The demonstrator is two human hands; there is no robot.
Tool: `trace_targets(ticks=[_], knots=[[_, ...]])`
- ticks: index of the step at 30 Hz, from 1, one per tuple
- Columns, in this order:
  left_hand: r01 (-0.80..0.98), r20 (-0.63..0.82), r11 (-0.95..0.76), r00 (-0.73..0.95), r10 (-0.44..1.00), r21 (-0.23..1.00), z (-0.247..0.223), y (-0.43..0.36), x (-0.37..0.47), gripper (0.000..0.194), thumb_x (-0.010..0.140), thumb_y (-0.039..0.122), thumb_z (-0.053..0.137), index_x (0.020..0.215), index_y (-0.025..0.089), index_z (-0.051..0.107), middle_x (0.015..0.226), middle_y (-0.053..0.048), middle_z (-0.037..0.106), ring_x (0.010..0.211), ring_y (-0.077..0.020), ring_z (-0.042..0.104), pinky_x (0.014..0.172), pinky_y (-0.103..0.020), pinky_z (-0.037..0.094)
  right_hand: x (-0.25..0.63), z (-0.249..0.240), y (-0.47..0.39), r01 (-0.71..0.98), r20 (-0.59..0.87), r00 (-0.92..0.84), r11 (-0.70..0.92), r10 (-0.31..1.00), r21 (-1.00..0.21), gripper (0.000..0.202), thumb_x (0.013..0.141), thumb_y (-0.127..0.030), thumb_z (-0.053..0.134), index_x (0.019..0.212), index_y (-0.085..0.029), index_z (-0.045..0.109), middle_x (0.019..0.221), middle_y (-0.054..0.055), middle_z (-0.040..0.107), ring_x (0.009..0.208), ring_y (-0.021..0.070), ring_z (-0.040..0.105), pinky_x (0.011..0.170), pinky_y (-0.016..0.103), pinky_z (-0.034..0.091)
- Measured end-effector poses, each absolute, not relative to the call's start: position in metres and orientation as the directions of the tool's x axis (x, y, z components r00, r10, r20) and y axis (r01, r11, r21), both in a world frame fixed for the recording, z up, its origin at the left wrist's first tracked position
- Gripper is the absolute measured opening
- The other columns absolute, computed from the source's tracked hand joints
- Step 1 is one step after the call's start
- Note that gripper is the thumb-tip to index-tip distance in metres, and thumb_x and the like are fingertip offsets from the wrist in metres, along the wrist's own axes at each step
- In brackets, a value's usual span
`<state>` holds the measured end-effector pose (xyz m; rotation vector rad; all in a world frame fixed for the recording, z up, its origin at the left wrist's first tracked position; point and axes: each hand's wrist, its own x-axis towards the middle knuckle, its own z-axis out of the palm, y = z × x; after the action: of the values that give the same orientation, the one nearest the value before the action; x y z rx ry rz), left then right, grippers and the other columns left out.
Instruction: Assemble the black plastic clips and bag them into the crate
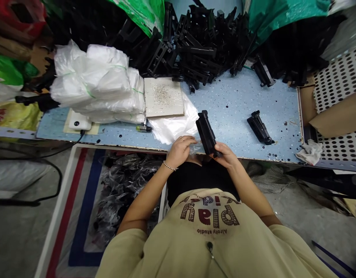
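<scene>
My right hand [225, 154] grips the lower end of a black plastic part [206, 133], holding it tilted over the front edge of the bench. Beside it, my left hand [182, 150] has its fingers closed on a clear plastic bag [196, 148], mostly hidden by the hand. Just beyond my left hand lies a thin stack of white plastic bags [178, 129], partly under a square board [164, 96] with small specks on it. Another black plastic part [260, 128] rests on the bench to the right.
Bundled white bags [92, 79] stand at the left, near a white device [79, 120] and a small green-black bottle [143, 128]. A heap of black parts [203, 46] fills the back. Below left, a crate [76, 154] holds bagged items. A perforated white panel [339, 85] borders the right.
</scene>
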<state>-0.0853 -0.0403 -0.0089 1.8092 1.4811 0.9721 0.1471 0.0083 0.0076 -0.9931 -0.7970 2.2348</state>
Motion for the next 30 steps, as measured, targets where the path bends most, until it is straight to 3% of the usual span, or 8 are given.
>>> trace_targets(ticks=[5, 11, 14, 17, 22, 25, 27, 30], knots=[[0.557, 0.063, -0.131, 0.14, 0.988, 0.82, -0.014, -0.033, -0.099, 0.058, 0.078, 0.002, 0.045, 0.125, 0.022, 0.072, 0.126, -0.006, 0.073, 0.118, -0.0236, 0.066, 0.106, -0.044, 0.055, 0.154, 0.01, 0.015, -0.231, -0.428, -0.591, -0.652, 0.684, -0.723, 0.04, 0.065, -0.045, 0.087, 0.088, -0.016, 0.074, 0.074, 0.003, 0.068, 0.065, 0.0137, 0.057, 0.06, 0.025, 0.047], [0.563, 0.1, -0.126, 0.077, 0.992, 0.817, -0.01, -0.039, -0.095, 0.08, 0.08, 0.004, 0.05, 0.157, 0.023, 0.041, 0.157, -0.013, 0.047, 0.112, -0.0214, 0.067, 0.096, -0.035, 0.058, 0.187, 0.023, 0.0, -0.243, -0.467, -0.582, -0.69, 0.666, -0.682, 0.041, 0.071, -0.048, 0.083, 0.098, -0.018, 0.073, 0.081, 0.005, 0.071, 0.069, 0.015, 0.06, 0.058, 0.024, 0.048], [0.596, 0.166, -0.192, 0.098, 0.981, 0.78, -0.008, -0.041, -0.083, 0.082, 0.083, 0.004, 0.05, 0.161, 0.025, 0.033, 0.16, -0.015, 0.041, 0.11, -0.0217, 0.068, 0.089, -0.034, 0.06, 0.198, 0.029, -0.023, -0.23, -0.439, -0.734, -0.798, 0.518, -0.557, 0.056, 0.074, -0.061, 0.076, 0.108, -0.017, 0.071, 0.085, 0.008, 0.073, 0.07, 0.0164, 0.063, 0.054, 0.023, 0.049], [0.611, 0.266, -0.273, 0.106, 0.958, 0.743, -0.007, -0.04, -0.073, 0.083, 0.088, 0.006, 0.05, 0.164, 0.025, 0.023, 0.161, -0.018, 0.038, 0.118, -0.0257, 0.066, 0.086, -0.034, 0.061, 0.193, 0.024, -0.04, -0.187, -0.44, -0.824, -0.905, 0.356, -0.382, 0.051, 0.084, -0.06, 0.068, 0.107, -0.015, 0.069, 0.079, 0.007, 0.071, 0.064, 0.0127, 0.06, 0.049, 0.019, 0.047], [0.639, 0.485, -0.531, 0.269, 0.832, 0.557, -0.003, -0.049, -0.055, 0.084, 0.094, 0.001, 0.041, 0.167, 0.023, 0.006, 0.163, -0.02, 0.038, 0.137, -0.0318, 0.056, 0.097, -0.042, 0.062, 0.169, 0.002, -0.03, -0.266, -0.388, -0.876, -0.958, 0.288, -0.111, 0.045, 0.098, -0.054, 0.05, 0.107, -0.013, 0.063, 0.07, 0.001, 0.063, 0.049, 0.0066, 0.04, 0.036, 0.011, 0.036], [0.559, 0.522, -0.647, 0.392, 0.758, 0.519, -0.002, -0.064, -0.041, 0.083, 0.094, 0.001, 0.039, 0.167, 0.02, 0.005, 0.161, -0.019, 0.042, 0.142, -0.0304, 0.052, 0.107, -0.046, 0.058, 0.154, -0.002, -0.015, -0.363, -0.449, -0.781, -0.901, 0.433, -0.238, 0.04, 0.095, -0.057, 0.054, 0.094, -0.017, 0.061, 0.069, -0.001, 0.059, 0.047, 0.0059, 0.034, 0.033, 0.011, 0.029], [0.518, 0.514, -0.645, 0.392, 0.763, 0.562, -0.004, -0.071, -0.034, 0.082, 0.094, 0.001, 0.038, 0.167, 0.02, 0.004, 0.162, -0.019, 0.041, 0.145, -0.0287, 0.049, 0.111, -0.044, 0.056, 0.144, -0.001, -0.01, -0.366, -0.53, -0.597, -0.792, 0.602, -0.489, 0.037, 0.091, -0.057, 0.061, 0.084, -0.02, 0.058, 0.067, -0.002, 0.055, 0.049, 0.007, 0.036, 0.036, 0.014, 0.031], [0.488, 0.468, -0.604, 0.382, 0.797, 0.63, -0.01, -0.073, -0.03, 0.085, 0.094, 0.001, 0.038, 0.167, 0.024, 0.002, 0.164, -0.018, 0.037, 0.149, -0.0284, 0.044, 0.115, -0.045, 0.053, 0.132, 0.0, -0.013, -0.014, -0.449, -0.318, -0.477, 0.835, -0.879, 0.029, 0.087, -0.049, 0.069, 0.083, -0.021, 0.061, 0.073, -0.001, 0.056, 0.065, 0.0133, 0.052, 0.054, 0.023, 0.051]])
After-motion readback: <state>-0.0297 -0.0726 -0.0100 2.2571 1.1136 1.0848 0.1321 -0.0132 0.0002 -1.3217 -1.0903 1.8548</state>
